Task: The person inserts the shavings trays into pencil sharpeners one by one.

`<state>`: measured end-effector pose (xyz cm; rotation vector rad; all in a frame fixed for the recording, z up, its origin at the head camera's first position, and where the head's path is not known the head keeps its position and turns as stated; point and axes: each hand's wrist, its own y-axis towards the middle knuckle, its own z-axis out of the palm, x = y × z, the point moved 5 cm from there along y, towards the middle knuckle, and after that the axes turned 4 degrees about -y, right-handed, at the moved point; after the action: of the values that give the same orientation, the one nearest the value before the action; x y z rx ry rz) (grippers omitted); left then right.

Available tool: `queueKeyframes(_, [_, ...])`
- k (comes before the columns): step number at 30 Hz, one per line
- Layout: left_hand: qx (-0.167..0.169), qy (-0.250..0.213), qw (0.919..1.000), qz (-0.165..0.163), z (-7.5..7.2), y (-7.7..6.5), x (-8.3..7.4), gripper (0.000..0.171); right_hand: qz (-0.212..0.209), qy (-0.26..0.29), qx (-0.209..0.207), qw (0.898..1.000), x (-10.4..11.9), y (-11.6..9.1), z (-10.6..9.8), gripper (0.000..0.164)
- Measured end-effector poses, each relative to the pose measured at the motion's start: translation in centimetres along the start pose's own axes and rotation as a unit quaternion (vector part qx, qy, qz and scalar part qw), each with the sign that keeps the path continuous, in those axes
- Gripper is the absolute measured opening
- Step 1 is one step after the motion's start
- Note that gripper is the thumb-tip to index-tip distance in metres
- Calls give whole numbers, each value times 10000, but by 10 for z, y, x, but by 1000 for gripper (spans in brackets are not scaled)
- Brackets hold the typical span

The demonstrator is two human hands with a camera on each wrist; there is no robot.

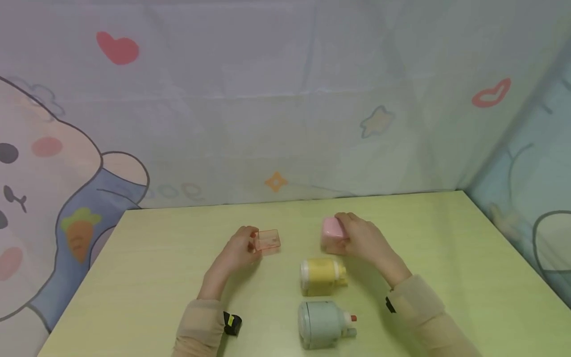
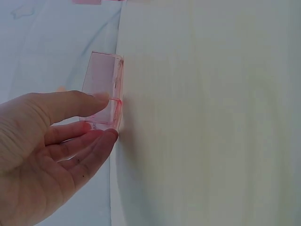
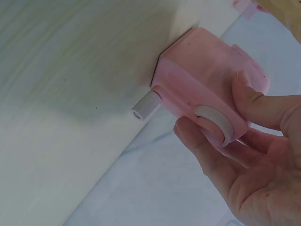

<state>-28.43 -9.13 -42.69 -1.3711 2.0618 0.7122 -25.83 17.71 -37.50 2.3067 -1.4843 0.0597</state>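
Note:
My left hand (image 1: 240,248) pinches a small clear pink plastic box (image 1: 268,240) near the table's back edge. In the left wrist view the thumb lies across the box (image 2: 101,77) and the fingertips support it from below. To the right, my right hand (image 1: 363,238) grips a pink, boxy object that looks like a hand-crank pencil sharpener (image 1: 333,229). The right wrist view shows a grey stub and a white ring on the sharpener (image 3: 202,70), with the thumb on one side and fingers on the other. The box and the sharpener are apart.
A yellow cylinder-shaped object (image 1: 320,276) with a white end lies in front of the sharpener. Nearer stands or lies a grey-green rounded one (image 1: 322,325) with a red-tipped part at its right. A printed cloth (image 1: 250,124) hangs behind the light table (image 1: 147,277).

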Motion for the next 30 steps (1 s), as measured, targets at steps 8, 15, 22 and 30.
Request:
queueKeyframes(8, [84,-118,9999,41,4,2,-4,56,-85,-137,324,9993,1,5,1,57])
queueKeyframes(15, [127,-108,9998,101,6,2,-7,56,-133,192,275,9993,2,8,3,56])
queueKeyframes(22, [161,-130,9996,186,10,4,-10,56,-354,397,142,9985,6,10,3,62])
queueKeyframes(30, [263,-167,9992,246,14,5,-13,55,-332,382,226,9985,7,13,6,56])
